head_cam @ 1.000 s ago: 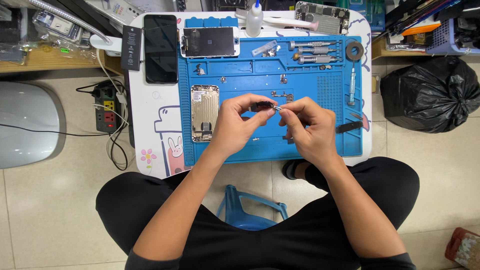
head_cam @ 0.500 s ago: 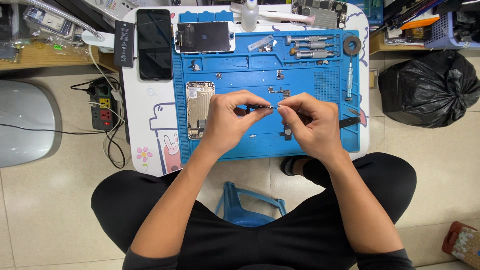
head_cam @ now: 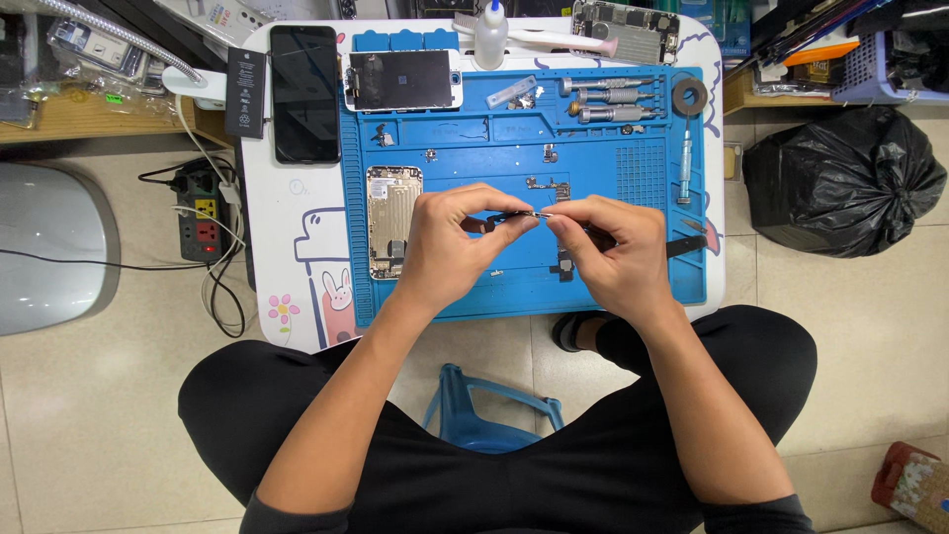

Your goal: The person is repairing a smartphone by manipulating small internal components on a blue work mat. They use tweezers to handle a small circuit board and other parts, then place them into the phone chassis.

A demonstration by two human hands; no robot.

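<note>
Fingertips of left hand (head_cam: 450,247) and right hand (head_cam: 615,252) pinched small thin dark metal part (head_cam: 519,216) between them, above blue silicone work mat (head_cam: 593,148). I judged it light, bendy, fragile, so grip edges only. Stripped silver phone housing (head_cam: 393,220) lay just left of fingers.

The small dark part (head_cam: 521,217) pinched between the hands is too small to identify, and the fingertips (head_cam: 539,223) cover most of it. The right hand (head_cam: 613,252) hides part of the black tool (head_cam: 685,246) on the mat (head_cam: 593,287). The top edge cuts off the circuit board (head_cam: 626,30), and the loose screws (head_cam: 544,184) are too small to tell apart.
</note>
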